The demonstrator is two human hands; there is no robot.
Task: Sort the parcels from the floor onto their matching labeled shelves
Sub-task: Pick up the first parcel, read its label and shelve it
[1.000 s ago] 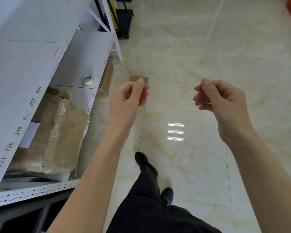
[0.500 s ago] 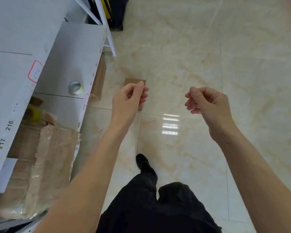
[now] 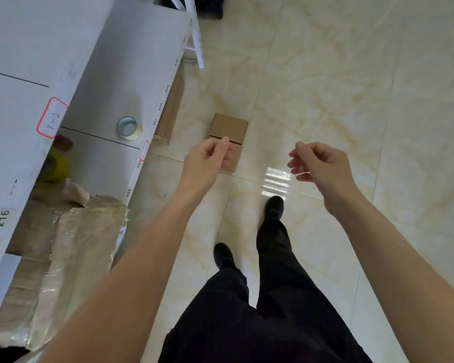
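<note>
A small brown cardboard parcel (image 3: 230, 127) lies flat on the tiled floor ahead of me, beside the shelf unit. My left hand (image 3: 207, 159) hovers in the air above its near edge, fingers loosely curled, holding nothing. My right hand (image 3: 320, 163) hangs to the right of the parcel, fingers half curled and empty. The white shelves (image 3: 131, 64) on my left carry printed numbers along their edges, such as 216 and 217 on the upper one and 551 to 555 on the lower one.
A roll of clear tape (image 3: 127, 128) sits on the lower shelf. A large taped cardboard parcel (image 3: 71, 244) and a yellow object (image 3: 57, 166) lie under the upper shelf. Another brown box (image 3: 169, 113) stands on the floor under the shelf edge. My legs and black shoes (image 3: 273, 208) are below.
I have stepped forward, so the parcel on the floor is nearer and the shelves have slid back. Both hands stay raised and empty, the right one opening slightly.
</note>
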